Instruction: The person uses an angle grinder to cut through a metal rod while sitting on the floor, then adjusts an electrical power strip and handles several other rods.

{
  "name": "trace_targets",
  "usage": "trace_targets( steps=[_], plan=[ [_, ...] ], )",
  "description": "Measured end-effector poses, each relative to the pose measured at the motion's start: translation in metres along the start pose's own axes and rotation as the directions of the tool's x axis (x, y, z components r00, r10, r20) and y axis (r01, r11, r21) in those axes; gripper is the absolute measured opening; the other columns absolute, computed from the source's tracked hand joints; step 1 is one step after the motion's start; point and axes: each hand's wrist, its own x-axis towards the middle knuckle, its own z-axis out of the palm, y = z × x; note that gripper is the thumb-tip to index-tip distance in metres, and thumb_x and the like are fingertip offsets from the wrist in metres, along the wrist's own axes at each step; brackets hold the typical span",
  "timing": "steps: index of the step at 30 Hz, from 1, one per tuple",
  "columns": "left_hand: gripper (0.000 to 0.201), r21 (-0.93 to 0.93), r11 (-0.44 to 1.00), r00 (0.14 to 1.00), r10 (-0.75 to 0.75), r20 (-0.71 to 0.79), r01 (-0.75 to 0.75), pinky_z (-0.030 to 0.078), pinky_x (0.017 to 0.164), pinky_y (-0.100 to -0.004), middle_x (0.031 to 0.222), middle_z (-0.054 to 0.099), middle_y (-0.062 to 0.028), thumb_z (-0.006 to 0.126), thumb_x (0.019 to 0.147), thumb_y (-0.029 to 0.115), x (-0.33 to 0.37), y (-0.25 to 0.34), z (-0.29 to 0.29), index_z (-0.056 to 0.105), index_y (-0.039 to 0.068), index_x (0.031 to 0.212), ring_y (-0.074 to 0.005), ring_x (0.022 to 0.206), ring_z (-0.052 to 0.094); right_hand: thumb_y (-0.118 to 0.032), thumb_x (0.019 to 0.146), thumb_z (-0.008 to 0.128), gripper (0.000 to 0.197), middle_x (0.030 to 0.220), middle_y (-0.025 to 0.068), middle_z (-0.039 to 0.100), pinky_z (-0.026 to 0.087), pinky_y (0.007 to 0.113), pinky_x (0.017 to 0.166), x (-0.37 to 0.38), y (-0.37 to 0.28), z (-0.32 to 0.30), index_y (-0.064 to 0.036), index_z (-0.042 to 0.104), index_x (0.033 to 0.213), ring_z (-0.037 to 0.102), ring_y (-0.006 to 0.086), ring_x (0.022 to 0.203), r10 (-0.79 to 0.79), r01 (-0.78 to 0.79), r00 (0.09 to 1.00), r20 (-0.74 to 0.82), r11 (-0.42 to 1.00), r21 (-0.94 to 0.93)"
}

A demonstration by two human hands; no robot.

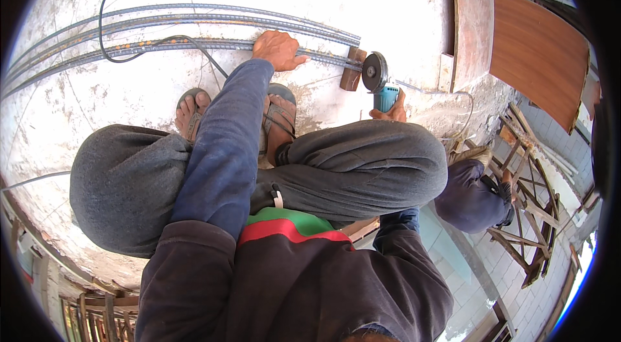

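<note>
Several ribbed steel reinforcing bars point(194, 17) lie across the pale floor in long lines. My left hand point(278, 49) is closed over the nearest bars, its thumb pointing right along them. The right ends of these bars rest on a brown wooden block point(351, 74). An angle grinder point(386, 97) with a teal body is gripped in my right hand point(396, 111), partly hidden behind my knee. Its dark cutting disc point(373, 70) stands right beside the block, at the bar ends. Whether the disc touches the steel or spins, I cannot tell.
A black cable point(102, 25) loops over the bars toward my feet. Wooden panels point(537, 51) stand at the right. A co-worker point(472, 196) crouches beside a wooden frame point(527, 206) on a tiled floor. My sandaled feet point(193, 109) are close to the bars.
</note>
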Motion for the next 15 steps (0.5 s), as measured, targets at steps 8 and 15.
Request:
trace_targets(
  steps=[8, 15],
  plan=[
    [0.055, 0.006, 1.000, 1.000, 0.004, -0.015, -0.004, 0.049, 0.079, -0.0473, 0.079, 0.069, -0.0160, 0.056, 0.092, 0.056, -0.001, 0.000, 0.000, 0.073, 0.003, 0.086, -0.0318, 0.084, 0.067, -0.005, 0.070, 0.076, 0.092, 0.107, 0.0191, 0.064, 0.053, 0.042, 0.083, -0.003, 0.004, 0.005, -0.0113, 0.026, 0.147, 0.065, 0.0311, 0.096, -0.015, 0.015, 1.000, 0.001, 0.997, 0.082],
    [0.056, -0.011, 1.000, 1.000, 0.014, -0.024, -0.015, 0.048, 0.080, -0.0478, 0.079, 0.069, -0.0170, 0.056, 0.091, 0.055, -0.001, 0.001, 0.000, 0.072, 0.002, 0.086, -0.0328, 0.084, 0.067, -0.007, 0.066, 0.081, 0.095, 0.112, 0.0177, 0.064, 0.051, 0.042, 0.088, -0.012, 0.012, 0.009, -0.0133, 0.030, 0.145, 0.065, 0.0308, 0.101, -0.009, 0.012, 0.997, -0.075, 0.999, 0.042]
  ],
)
